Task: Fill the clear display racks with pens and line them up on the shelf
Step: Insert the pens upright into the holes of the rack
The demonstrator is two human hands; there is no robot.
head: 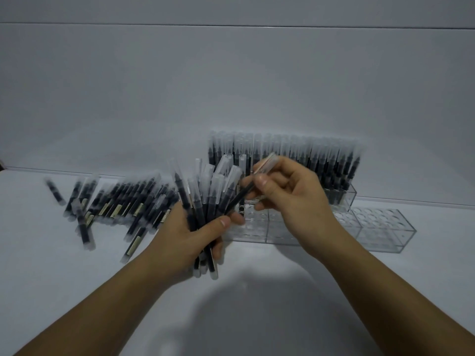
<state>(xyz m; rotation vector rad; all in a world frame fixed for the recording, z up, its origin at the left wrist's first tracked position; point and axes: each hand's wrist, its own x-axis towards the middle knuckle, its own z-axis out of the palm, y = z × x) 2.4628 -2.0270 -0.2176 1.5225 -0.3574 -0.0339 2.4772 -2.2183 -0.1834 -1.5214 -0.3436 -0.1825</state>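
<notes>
Fingers (277, 163) of your R hand (290, 199) pinch one pen (241, 197) beside the bundle (205, 201) your L hand (185, 235) grips. Filling step: empty rack (372, 227) lies below both hands, mid shelf (51, 265), w/ full rack (295, 155) at back edge. Next: seat pen upright in a free hole.

Pen bundle (205, 201) within the left fingers (223, 222) and single pen (241, 196) at the right fingers (262, 180): black, frosted caps. Loose pens (123, 201) left of them: cream labels. Rack (380, 227): clear, round-hole grid.
</notes>
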